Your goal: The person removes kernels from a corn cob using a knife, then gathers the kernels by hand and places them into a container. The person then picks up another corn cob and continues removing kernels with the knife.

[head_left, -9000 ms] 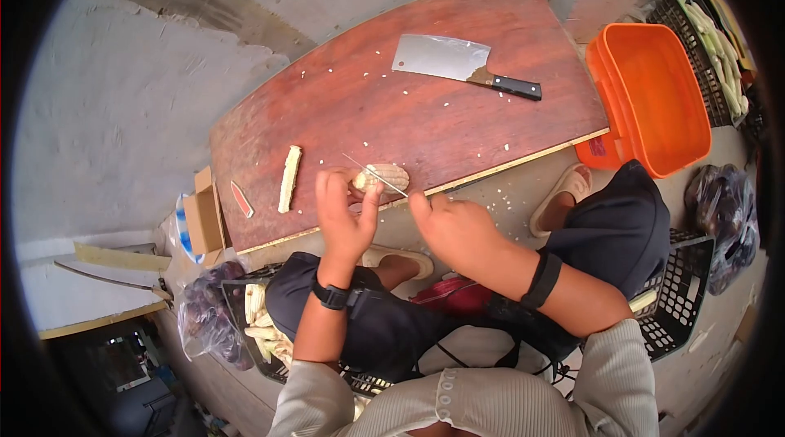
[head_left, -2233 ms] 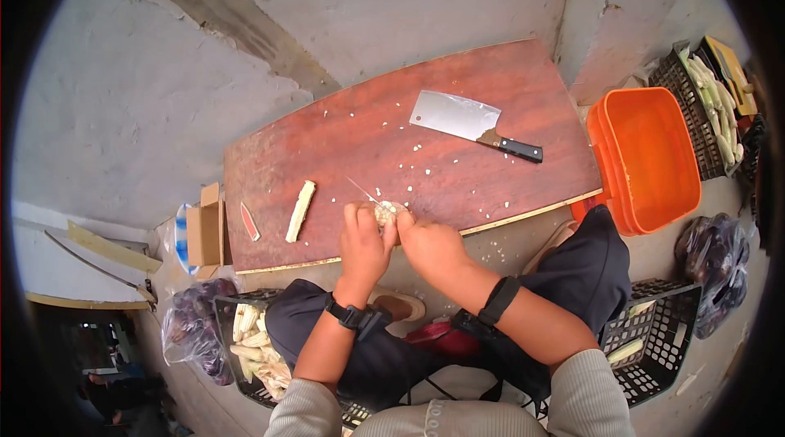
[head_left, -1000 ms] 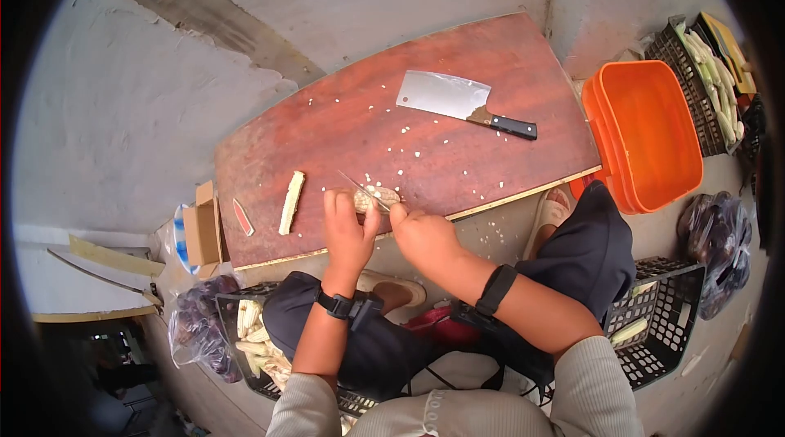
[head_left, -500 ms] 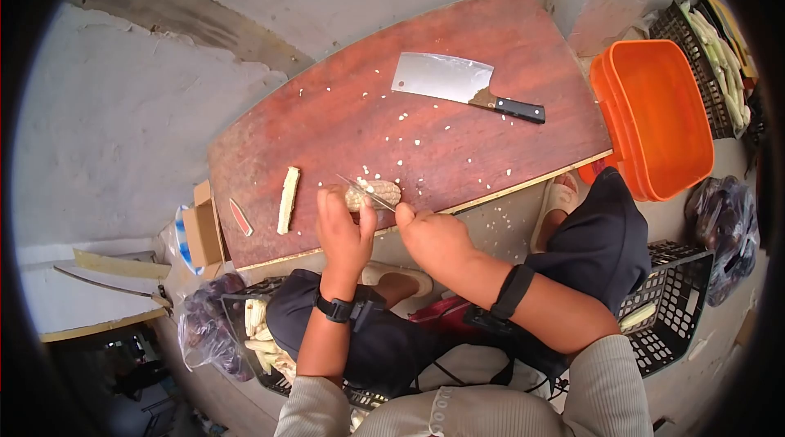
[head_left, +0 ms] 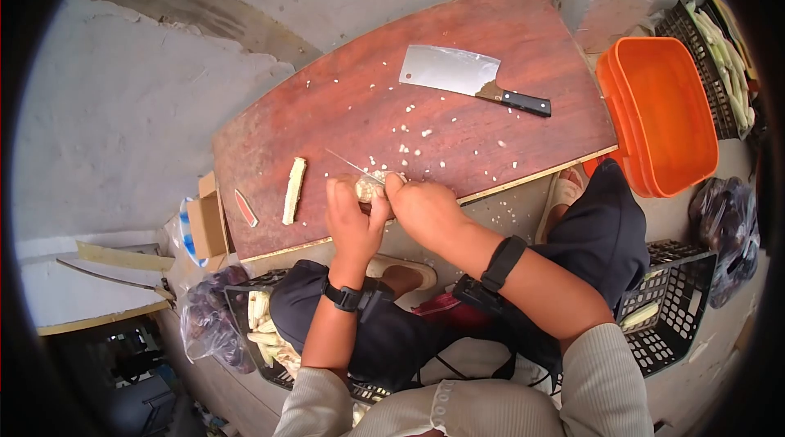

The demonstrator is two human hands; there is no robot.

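Note:
Near the front edge of the red wooden table (head_left: pixel 458 20), my left hand (head_left: pixel 353 212) grips a short corn cob (head_left: pixel 367 188) between thumb and fingers. My right hand (head_left: pixel 421 204) is closed round a thin knife (head_left: pixel 350 164), its handle hidden by the fingers. The blade lies slanted across the cob, its tip pointing up and left. Loose kernels (head_left: pixel 405 149) are scattered beyond the hands. A stripped cob piece (head_left: pixel 294 191) and a small red-and-white piece (head_left: pixel 246 208) lie to the left. Farther back, a cleaver (head_left: pixel 450 70) lies flat with its black handle to the right.
An orange tub (head_left: pixel 662 110) stands right of the table, beside a crate of corn (head_left: pixel 719 69). Black crates flank my legs, the left (head_left: pixel 239 298) with corn, the right (head_left: pixel 683 306) with a cob. Bagged dark produce (head_left: pixel 724 224) and a cardboard box (head_left: pixel 207 220) sit nearby.
Over the last second, the knife has shifted against the cob, and my hands have drawn closer together. More kernels lie on the table than in the earliest frame. The whole view has shifted slightly.

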